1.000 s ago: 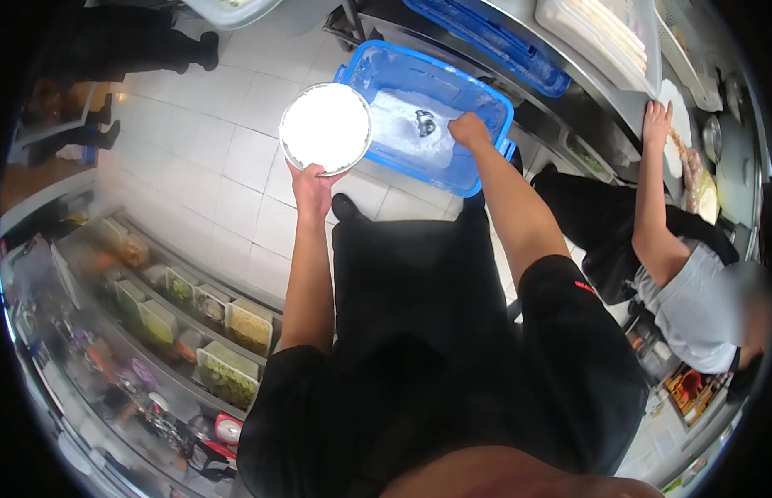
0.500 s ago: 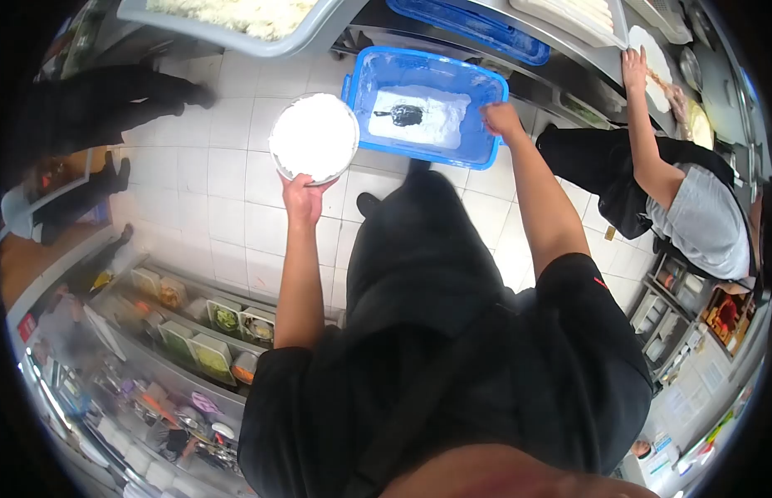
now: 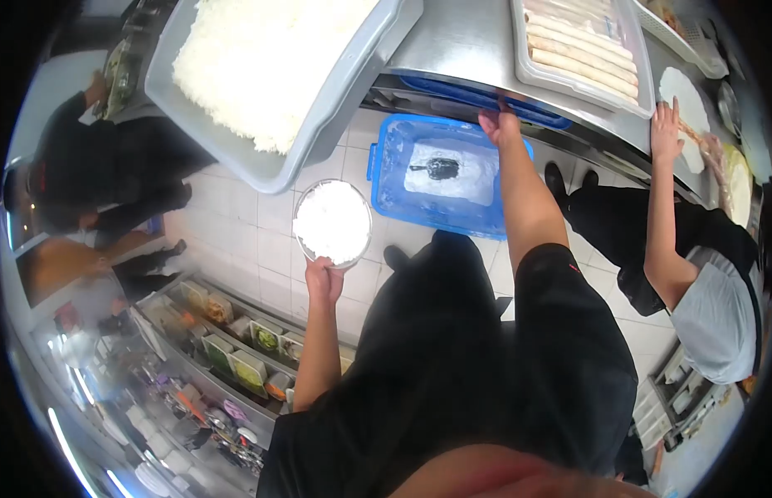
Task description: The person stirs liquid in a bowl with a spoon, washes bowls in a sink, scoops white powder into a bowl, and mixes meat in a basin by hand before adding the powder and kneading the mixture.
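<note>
My left hand grips the near rim of a round bowl heaped with overexposed white food or powder. To its right, a blue tub on the floor holds white powder with a black scoop lying in it. Above the tub's far rim, my right hand has its fingers closed at the edge of a blue lid, which sits below the steel counter. The counter edge partly hides the lid.
A large grey tub of white, rice-like food stands at upper left. On the steel counter is a box of long rolls. A co-worker's hand presses a white sheet at right. Ingredient bins line the lower left.
My right hand has left the blue tub's right rim and moved up to the blue lid. The view has tilted up, showing more counter. The bowl stays in my left hand.
</note>
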Tool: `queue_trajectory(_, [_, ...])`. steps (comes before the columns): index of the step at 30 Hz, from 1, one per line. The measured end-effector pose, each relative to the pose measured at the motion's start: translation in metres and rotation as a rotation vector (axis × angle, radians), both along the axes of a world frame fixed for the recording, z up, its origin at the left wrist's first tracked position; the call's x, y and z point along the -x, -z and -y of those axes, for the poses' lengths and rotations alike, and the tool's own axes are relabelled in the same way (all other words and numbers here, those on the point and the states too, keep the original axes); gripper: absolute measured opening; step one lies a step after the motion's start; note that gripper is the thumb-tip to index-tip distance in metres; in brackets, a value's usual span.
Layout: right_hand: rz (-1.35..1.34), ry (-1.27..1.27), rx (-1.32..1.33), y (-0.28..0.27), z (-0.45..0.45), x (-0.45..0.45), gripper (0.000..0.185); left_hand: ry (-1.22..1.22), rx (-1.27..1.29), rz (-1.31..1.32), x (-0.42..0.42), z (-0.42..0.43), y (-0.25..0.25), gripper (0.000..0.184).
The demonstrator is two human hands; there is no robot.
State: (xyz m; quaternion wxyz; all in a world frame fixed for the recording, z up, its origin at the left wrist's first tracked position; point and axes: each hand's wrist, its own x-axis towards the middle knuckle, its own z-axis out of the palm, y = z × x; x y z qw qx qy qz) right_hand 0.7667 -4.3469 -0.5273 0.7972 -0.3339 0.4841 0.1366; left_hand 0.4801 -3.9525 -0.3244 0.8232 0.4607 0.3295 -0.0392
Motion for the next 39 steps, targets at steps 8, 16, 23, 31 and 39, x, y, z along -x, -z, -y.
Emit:
queue_trajectory(8, [0.355, 0.232, -0.053, -0.027, -0.015, 0.069, 0.025, 0.064, 0.030, -0.056, -0.001, -0.024, 0.002, 0.080])
queue_trajectory(16, [0.298, 0.179, -0.075, -0.066, -0.080, 0.228, 0.028, 0.153, 0.047, -0.026, 0.019, -0.112, 0.019, 0.076])
queue_trajectory(23, [0.222, 0.231, -0.196, 0.000, -0.134, 0.310, 0.024, 0.172, 0.029, -0.036, 0.015, -0.187, -0.004, 0.067])
queue_trajectory(31, [0.044, 0.138, -0.084, 0.103, -0.153, 0.340, 0.044, 0.087, -0.071, 0.084, -0.010, -0.242, -0.049, 0.073])
queue_trajectory(39, [-0.197, -0.234, 0.166, 0.087, -0.119, 0.332, 0.052, 0.319, -0.117, 0.093, -0.026, -0.257, -0.051, 0.070])
